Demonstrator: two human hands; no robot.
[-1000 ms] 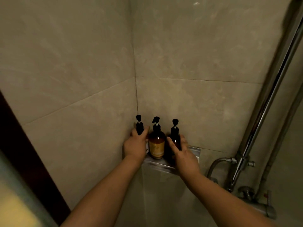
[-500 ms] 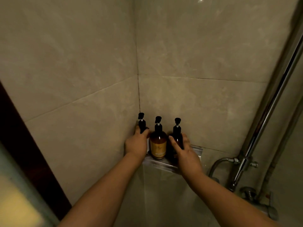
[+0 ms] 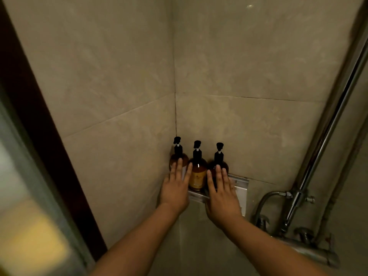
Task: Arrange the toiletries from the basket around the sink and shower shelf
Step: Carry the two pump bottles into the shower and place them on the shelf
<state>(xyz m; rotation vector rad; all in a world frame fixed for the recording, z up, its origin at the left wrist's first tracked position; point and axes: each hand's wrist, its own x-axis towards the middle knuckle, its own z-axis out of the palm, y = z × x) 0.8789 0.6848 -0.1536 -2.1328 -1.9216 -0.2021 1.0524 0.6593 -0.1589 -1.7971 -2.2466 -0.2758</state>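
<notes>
Three amber pump bottles (image 3: 197,172) stood upright in a row on the corner shower shelf (image 3: 240,183). Left hand (image 3: 175,189) and right hand (image 3: 223,198) were before the shelf, fingers (image 3: 218,176) outstretched, gripping nothing.

1. Amber pump bottles (image 3: 197,172): glossy, translucent, with matt black pump heads.
2. Corner shelf (image 3: 240,183): brushed, pale metal.
3. Shower riser pipe (image 3: 326,136): polished chrome.
4. Wall tiles (image 3: 249,126): smooth, beige, stone-look, faintly glossy.
</notes>
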